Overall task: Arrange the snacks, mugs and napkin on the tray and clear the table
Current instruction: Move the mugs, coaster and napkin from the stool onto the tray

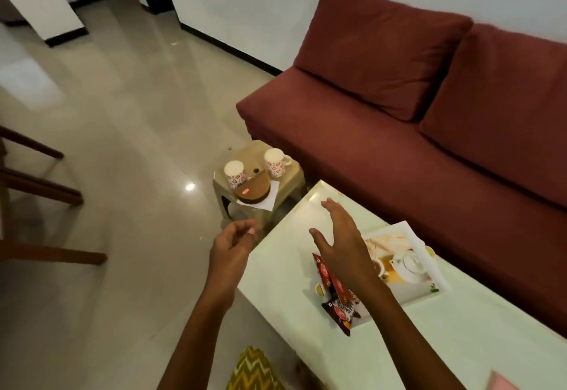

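Two white mugs with red flowers, one [235, 173] on the left and one [274, 162] on the right, stand on a small beige stool [296, 174]. A brown snack pack [253, 194] lies on a white napkin [270, 203] in front of them. On the pale table [460, 337] sits a printed tray [411, 270] holding red and dark snack packets [337, 300]. My right hand [340, 236] hovers open above the table, left of the tray. My left hand [234, 243] floats past the table's left edge, fingers loosely curled, holding nothing.
A maroon sofa [414, 113] runs along the wall behind the table and stool. Wooden chair legs [40, 193] stand at the far left on the glossy tile floor. A yellow zigzag cushion [254, 368] lies at the bottom, a pink object [503, 382] at the bottom right.
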